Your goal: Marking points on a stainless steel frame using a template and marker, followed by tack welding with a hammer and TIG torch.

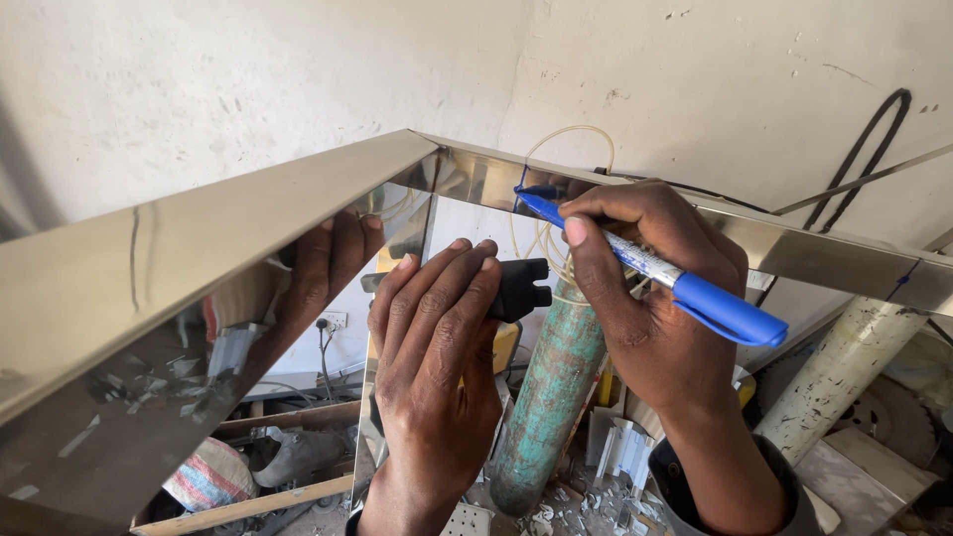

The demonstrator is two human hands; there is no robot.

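A blue marker pen (650,268) is gripped in the right hand (650,318), fingers clenched around its barrel, which carries a pale printed label band near the middle. Its tip is set against the polished steel frame (248,223) at the mitred corner where two mirror-bright strips meet. A black square tool (521,288) is pressed flat under the fingers of the left hand (437,347), held against the upright steel strip just beside the corner. A reflection of the left hand is seen in the left strip. Behind the hands a worn green gas cylinder (546,397) is stood upright, and a paler cylinder (844,367) is leaned at the right. A rough whitewashed wall (298,69) is seen beyond, crossed by a black cable (864,149). A littered floor (586,496) lies below.
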